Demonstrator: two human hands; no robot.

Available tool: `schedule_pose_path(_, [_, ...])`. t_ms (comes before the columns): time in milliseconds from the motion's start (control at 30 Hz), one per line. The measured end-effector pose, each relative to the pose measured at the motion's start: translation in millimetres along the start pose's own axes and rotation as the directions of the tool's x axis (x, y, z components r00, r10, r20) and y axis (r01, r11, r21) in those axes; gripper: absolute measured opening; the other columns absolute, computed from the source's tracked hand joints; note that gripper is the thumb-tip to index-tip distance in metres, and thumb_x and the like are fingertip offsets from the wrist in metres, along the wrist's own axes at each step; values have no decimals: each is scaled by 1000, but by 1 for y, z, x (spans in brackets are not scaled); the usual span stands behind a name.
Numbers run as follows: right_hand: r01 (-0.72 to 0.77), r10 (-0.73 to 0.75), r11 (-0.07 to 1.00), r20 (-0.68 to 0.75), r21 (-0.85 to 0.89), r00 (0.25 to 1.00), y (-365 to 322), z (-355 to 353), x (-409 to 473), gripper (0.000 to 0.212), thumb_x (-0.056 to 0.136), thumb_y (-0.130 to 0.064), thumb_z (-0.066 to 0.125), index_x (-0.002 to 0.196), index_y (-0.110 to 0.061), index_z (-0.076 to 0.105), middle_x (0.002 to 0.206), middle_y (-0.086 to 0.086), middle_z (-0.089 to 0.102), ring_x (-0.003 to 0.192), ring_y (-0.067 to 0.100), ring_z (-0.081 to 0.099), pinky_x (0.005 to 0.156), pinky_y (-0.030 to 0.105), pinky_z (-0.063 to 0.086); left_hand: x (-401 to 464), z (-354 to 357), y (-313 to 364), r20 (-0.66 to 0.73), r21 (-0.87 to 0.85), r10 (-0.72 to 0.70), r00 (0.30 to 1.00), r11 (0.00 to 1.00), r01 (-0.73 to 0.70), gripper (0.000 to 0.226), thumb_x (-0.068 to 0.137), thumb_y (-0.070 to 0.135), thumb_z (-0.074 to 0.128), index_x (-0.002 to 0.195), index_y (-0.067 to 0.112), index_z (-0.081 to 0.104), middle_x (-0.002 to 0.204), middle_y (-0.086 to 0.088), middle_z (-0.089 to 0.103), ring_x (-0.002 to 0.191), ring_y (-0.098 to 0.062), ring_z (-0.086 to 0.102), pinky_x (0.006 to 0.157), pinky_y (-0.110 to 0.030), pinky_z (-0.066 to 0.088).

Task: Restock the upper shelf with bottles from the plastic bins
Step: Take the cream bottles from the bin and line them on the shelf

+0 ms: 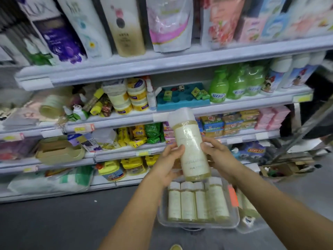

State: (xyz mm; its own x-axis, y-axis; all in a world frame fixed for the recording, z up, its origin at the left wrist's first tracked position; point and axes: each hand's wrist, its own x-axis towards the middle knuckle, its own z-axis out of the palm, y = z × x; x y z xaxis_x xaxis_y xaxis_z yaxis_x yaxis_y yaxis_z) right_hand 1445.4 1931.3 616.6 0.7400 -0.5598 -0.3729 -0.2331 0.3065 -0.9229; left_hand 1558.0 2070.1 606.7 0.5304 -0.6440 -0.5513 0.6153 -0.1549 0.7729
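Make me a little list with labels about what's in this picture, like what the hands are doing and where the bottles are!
held thing: pale yellow bottle with a white cap, wrapped in clear film
left hand: holds the bottle's lower left side
right hand: holds its right side
bottle pose: nearly upright, cap up, lifted above the bin
clear plastic bin: on the floor below the hands
bottles in bin: four alike in a row
shelf above: tall bottles and refill pouches

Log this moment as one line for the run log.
stage: bottle lifted | left hand: holds bottle | right hand: holds bottle | bin: more bottles inside | shelf: not yet reached
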Motion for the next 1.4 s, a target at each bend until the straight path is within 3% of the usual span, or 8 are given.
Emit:
schedule_pose_path(100, [74, -74, 997, 61, 2, 995, -32, 7, -14, 21, 96, -21, 59, 115, -30, 64, 115, 8, 69, 104, 28, 67, 72, 32, 53, -24, 4, 27, 30, -14, 70, 997, 997, -70, 32, 88, 25, 71, 118, 28, 60, 118, -3, 67, 108, -21, 64, 80, -50, 57])
schedule_pose_path(200, [136, -137, 990, 124, 21, 983, -61, 16, -30, 28, 96, -18, 59, 120, -33, 62, 112, 4, 72, 101, 25, 70, 71, 31, 56, -46, 9, 54, 52, 4, 96, 994, 995, -96, 34, 88, 28, 72, 119, 35, 59, 128, -2, 61, 120, -28, 57, 89, -64, 51])
schedule_pose_path(300, [197, -199, 980, 158, 30, 967, -82, 23, -43, 32, 97, -15, 58, 124, -29, 61, 113, 6, 72, 99, 26, 71, 70, 31, 56, -68, 12, 77, 59, 59, 112, 992, 992, -116, 36, 88, 31, 72, 120, 40, 57, 129, -1, 61, 121, -28, 55, 96, -69, 44])
schedule_pose_path(500, [296, -293, 955, 224, 21, 930, -119, 34, -62, 29, 96, -19, 59, 120, -35, 58, 103, 5, 76, 91, 20, 73, 63, 23, 56, -105, 16, 109, 82, 103, 221, 972, 968, -228, 45, 90, 32, 70, 129, 39, 51, 129, 1, 61, 122, -31, 54, 89, -77, 43])
schedule_pose_path(733, [461, -436, 888, 318, -2, 842, -165, 49, -79, 43, 91, -23, 65, 131, -36, 56, 110, 1, 74, 103, 22, 70, 88, 40, 55, -142, 21, 149, 79, 129, 367, 927, 918, -374, 45, 88, 31, 72, 128, 40, 52, 133, 2, 60, 120, -28, 58, 81, -75, 47])
schedule_pose_path(933, [575, -516, 818, 408, -27, 753, -216, 70, -95, 52, 82, -26, 75, 128, -39, 54, 104, 5, 75, 96, 24, 72, 84, 43, 57, -175, 29, 193, 54, 159, 484, 874, 859, -486, 35, 92, 30, 68, 122, 41, 54, 128, -2, 64, 116, -29, 62, 82, -73, 49])
schedule_pose_path(1100, [625, -565, 780, 415, -11, 713, -253, 96, -97, 52, 85, -20, 73, 131, -33, 53, 103, 4, 75, 94, 19, 73, 74, 31, 58, -196, 23, 226, 25, 198, 570, 821, 802, -563, 46, 94, 30, 66, 136, 37, 48, 134, 4, 60, 120, -29, 57, 88, -74, 46])
schedule_pose_path(1400, [684, -617, 729, 451, 19, 645, -303, 149, -87, 55, 86, -19, 71, 136, -25, 50, 111, 11, 72, 100, 25, 71, 87, 42, 57, -215, -7, 288, 54, 310, 676, 735, 688, -656, 50, 93, 27, 68, 137, 36, 47, 125, -2, 67, 115, -26, 62, 76, -68, 54])
